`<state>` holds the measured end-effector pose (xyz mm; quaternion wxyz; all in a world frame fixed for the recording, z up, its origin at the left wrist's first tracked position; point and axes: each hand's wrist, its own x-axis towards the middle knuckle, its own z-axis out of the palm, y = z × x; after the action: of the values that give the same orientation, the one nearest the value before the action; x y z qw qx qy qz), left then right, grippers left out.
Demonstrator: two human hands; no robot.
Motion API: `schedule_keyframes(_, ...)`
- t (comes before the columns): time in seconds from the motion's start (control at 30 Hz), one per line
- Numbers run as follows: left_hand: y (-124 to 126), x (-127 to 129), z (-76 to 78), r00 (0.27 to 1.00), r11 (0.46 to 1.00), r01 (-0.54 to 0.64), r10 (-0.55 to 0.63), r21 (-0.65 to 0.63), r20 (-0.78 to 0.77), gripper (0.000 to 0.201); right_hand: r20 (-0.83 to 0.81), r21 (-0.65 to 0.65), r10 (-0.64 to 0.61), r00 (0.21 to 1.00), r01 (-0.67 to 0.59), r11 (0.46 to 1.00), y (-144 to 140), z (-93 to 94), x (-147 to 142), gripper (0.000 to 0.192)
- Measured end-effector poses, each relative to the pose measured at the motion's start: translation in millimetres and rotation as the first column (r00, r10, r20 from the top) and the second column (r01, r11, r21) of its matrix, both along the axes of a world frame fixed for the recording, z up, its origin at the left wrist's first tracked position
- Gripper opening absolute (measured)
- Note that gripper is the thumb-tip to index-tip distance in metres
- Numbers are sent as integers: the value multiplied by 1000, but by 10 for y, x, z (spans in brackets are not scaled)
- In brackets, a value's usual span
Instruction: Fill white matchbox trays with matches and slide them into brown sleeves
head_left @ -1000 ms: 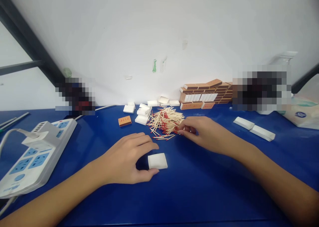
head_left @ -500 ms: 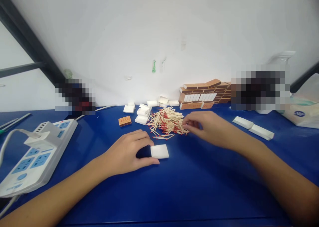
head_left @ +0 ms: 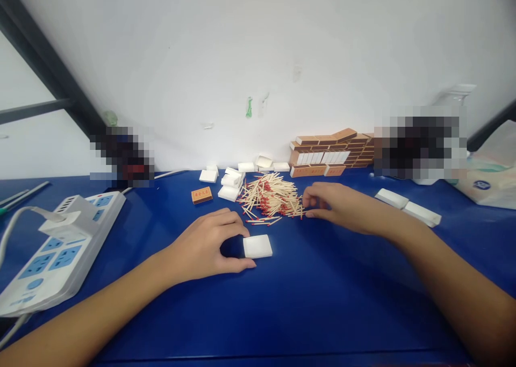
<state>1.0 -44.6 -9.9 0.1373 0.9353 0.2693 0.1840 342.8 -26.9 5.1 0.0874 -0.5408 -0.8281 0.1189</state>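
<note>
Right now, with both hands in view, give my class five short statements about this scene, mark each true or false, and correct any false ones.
1. The left hand is beside a white matchbox tray. True.
2. The lone orange matchbox lies left of the matchstick pile. True.
3. The right hand rests on the lone orange matchbox. False: it is at the pile's right edge.
4. The power strip is left of the left hand. True.
5. The stacked matchboxes stand at the near edge of the blue table. False: they stand at the back, by the wall.

Left hand [head_left: 212, 243] is curving around a tray [head_left: 258, 246], right hand [head_left: 338, 208] is sitting right by the matches [head_left: 272, 195], and loads of boxes [head_left: 357, 156] are standing stacked by the wall [head_left: 226, 60].
</note>
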Motion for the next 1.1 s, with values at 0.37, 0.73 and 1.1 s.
schedule_keyframes(0.37,-12,9,17,1000,1000,-3,3,-16,-10,30,-2,-30,14,1000,-14,999,26,-42,2,15)
schedule_keyframes(0.73,-4,-12,-2,1000,1000,3,-3,-11,-20,32,20,-122,-28,999,31,992,19,-37,77,20)
schedule_keyframes(1.1,-10,15,11,1000,1000,-7,7,-2,-4,31,-6,-103,-15,1000,14,995,13,-81,27,22)
